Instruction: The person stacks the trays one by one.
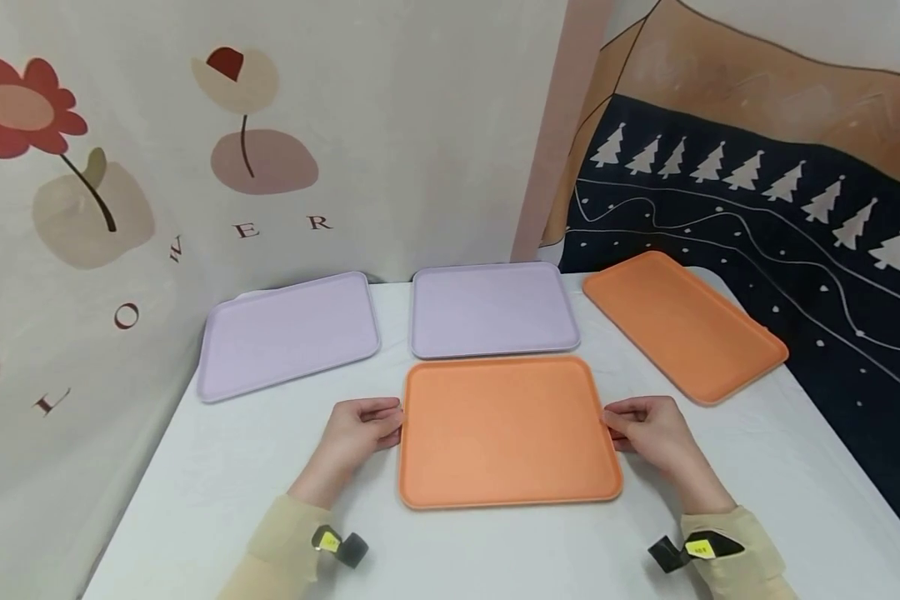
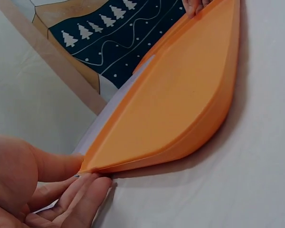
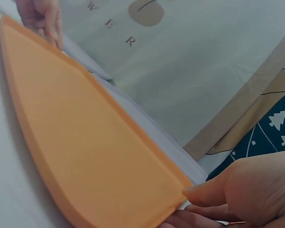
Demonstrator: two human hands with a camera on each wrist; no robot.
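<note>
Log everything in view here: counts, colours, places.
Held orange tray: 1, orange, front centre
Other orange tray: 1, orange, back right, angled
Middle lilac tray: 1, lilac, back centre
Left lilac tray: 1, lilac, back left
Tabletop: 1, white, under the trays
Flower-print backdrop: 1, off-white, behind and left
Tree-print backdrop: 1, navy and tan, right
Left wrist camera: 1, black, lower left
Right wrist camera: 1, black, lower right
Left sleeve: 1, pale yellow, lower left
Right sleeve: 1, pale yellow, lower right
Left hand: 1, bare, pinching held orange tray's left edge
Right hand: 1, bare, pinching held orange tray's right edge
</note>
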